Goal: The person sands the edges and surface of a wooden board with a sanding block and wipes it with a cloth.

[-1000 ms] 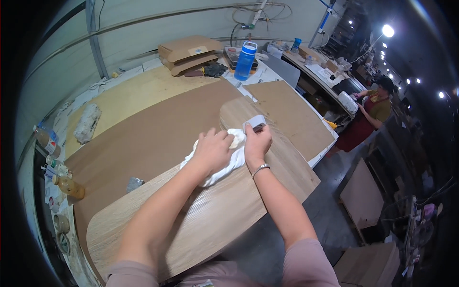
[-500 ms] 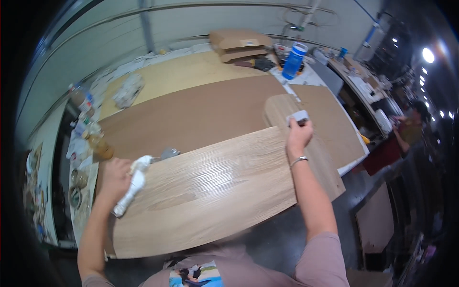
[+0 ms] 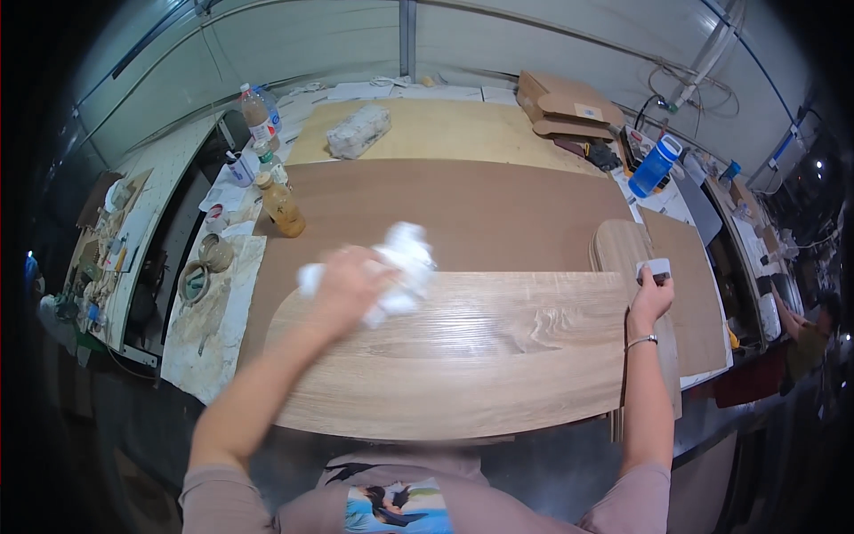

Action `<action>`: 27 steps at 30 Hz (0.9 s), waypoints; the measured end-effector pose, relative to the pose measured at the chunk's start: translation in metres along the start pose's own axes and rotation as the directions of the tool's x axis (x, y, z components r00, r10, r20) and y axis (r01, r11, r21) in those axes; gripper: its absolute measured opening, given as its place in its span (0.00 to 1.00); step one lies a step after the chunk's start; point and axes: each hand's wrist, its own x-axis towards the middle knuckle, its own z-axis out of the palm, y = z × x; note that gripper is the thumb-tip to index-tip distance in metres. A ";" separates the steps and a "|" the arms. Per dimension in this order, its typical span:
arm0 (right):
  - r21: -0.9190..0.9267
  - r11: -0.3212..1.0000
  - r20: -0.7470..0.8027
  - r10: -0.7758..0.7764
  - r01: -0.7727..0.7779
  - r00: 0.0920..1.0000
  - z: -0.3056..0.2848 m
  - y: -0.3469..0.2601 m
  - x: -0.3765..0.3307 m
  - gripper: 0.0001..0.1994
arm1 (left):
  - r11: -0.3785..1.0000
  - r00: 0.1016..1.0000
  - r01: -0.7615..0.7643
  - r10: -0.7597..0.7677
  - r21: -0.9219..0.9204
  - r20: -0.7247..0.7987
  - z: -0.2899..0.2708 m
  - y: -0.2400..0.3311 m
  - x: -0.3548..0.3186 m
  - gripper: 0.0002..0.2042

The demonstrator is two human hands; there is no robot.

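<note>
Under my left hand [image 3: 349,289] lies a light wood-grain panel [image 3: 463,356] with a rounded left end; my fingers are closed around a crumpled white cloth [image 3: 400,267], which sits blurred at the panel's far edge; off to my right, my right hand [image 3: 649,298] rests at the panel's right end, its fingers pinching a small white block [image 3: 654,269]; beyond both hands spreads a darker brown board [image 3: 463,214], and past that a pale plywood sheet [image 3: 445,129]; left of my left hand stand an amber bottle [image 3: 280,205] and a roll of tape [image 3: 194,282]; far beyond my right hand stands a blue bottle [image 3: 654,166], beside some cardboard boxes [image 3: 565,102].
</note>
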 end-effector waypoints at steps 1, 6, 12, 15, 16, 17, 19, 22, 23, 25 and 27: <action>-0.020 1.000 0.008 -0.008 0.008 1.000 0.006 -0.007 -0.004 0.14 | 0.967 0.968 0.238 -0.244 0.091 0.065 -0.003 -0.053 -0.024 0.08; -0.097 0.995 -0.009 -0.018 0.017 1.000 0.003 -0.015 -0.002 0.13 | 0.877 0.877 0.478 -0.480 0.043 0.026 -0.059 -0.078 -0.006 0.07; -0.081 0.997 0.001 0.022 -0.022 1.000 0.005 -0.018 -0.003 0.12 | 0.980 0.949 0.153 -0.109 -0.130 0.297 0.014 0.053 0.079 0.13; -0.032 0.999 0.025 0.002 -0.001 1.000 0.006 -0.015 -0.003 0.12 | 0.964 0.951 0.191 -0.135 -0.186 0.279 0.049 0.074 0.117 0.14; -0.064 0.998 0.035 0.002 0.000 0.999 0.007 -0.020 -0.006 0.12 | 0.927 0.871 0.320 -0.207 -0.194 0.446 0.049 0.076 0.132 0.13; -0.095 0.996 0.042 -0.001 0.005 0.999 0.006 -0.021 -0.006 0.12 | 0.880 0.759 0.440 -0.257 -0.180 0.598 0.050 0.076 0.144 0.12; -0.032 0.999 0.039 0.025 -0.024 0.999 0.004 -0.017 -0.003 0.12 | 0.940 0.834 0.338 -0.275 -0.050 0.478 0.065 0.045 0.142 0.11; 0.052 0.997 0.038 0.061 -0.063 0.997 0.004 -0.013 0.000 0.12 | 0.945 0.937 0.327 -0.327 0.020 0.123 0.055 0.002 0.121 0.11; 0.070 0.995 0.040 0.070 -0.073 0.997 0.002 -0.012 -0.001 0.12 | 0.951 0.945 0.308 -0.306 0.004 0.116 0.042 0.001 0.113 0.11; -0.052 0.999 0.054 -0.009 0.012 0.998 -0.003 -0.024 -0.007 0.11 | 0.963 0.956 0.268 -0.260 -0.040 0.139 0.021 0.003 0.093 0.10; -0.147 0.977 0.133 -0.134 0.153 0.982 0.001 -0.045 -0.022 0.09 | 0.969 0.954 0.242 -0.230 -0.042 0.195 0.002 -0.001 0.064 0.08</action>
